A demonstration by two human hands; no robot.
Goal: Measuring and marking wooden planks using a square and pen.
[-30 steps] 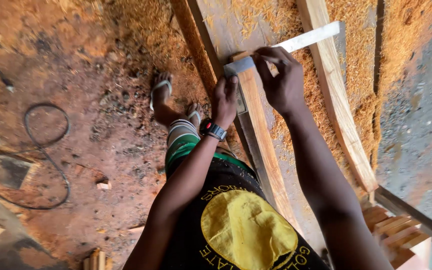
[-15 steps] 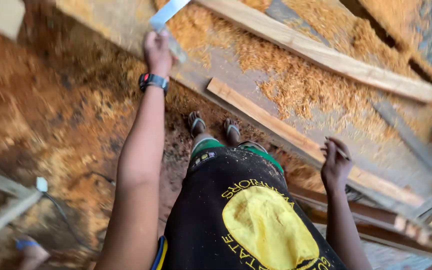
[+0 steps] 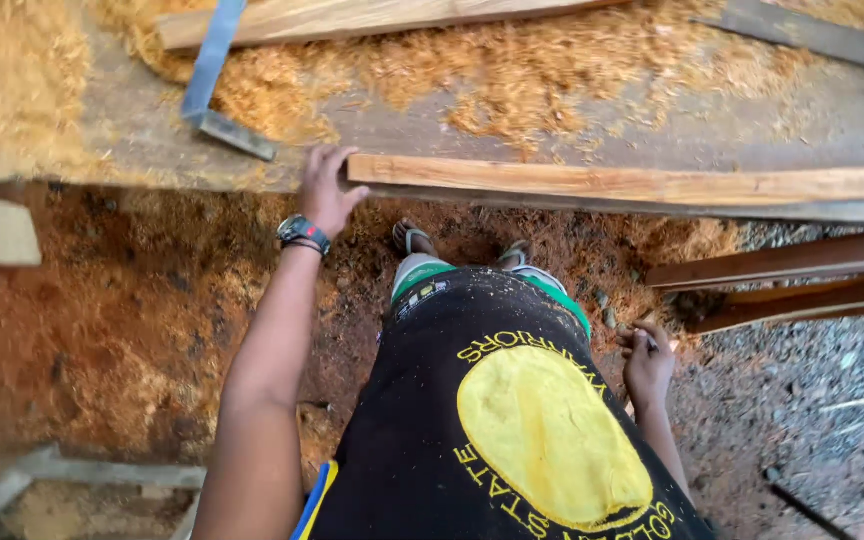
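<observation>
My left hand (image 3: 326, 188), with a watch on its wrist, lies open at the workbench edge, its fingers touching the near end of a long wooden strip (image 3: 632, 183). A metal try square (image 3: 212, 85) lies on the sawdust-covered bench (image 3: 572, 120) just left of that hand, with nothing touching it. My right hand (image 3: 646, 362) hangs low beside my hip, away from the bench. Its fingers are curled around a small thin pencil-like stick that barely shows.
A second wooden plank (image 3: 372, 16) lies across the far side of the bench among heaps of shavings. Two dark planks (image 3: 782, 282) jut in from the right below the bench. My sandalled feet (image 3: 414, 238) stand on red dirt. Boards lie at the lower left (image 3: 82, 472).
My left hand carried the square away from the strip, laid it on the bench and came back to the strip's end. My right hand dropped from the strip to my side.
</observation>
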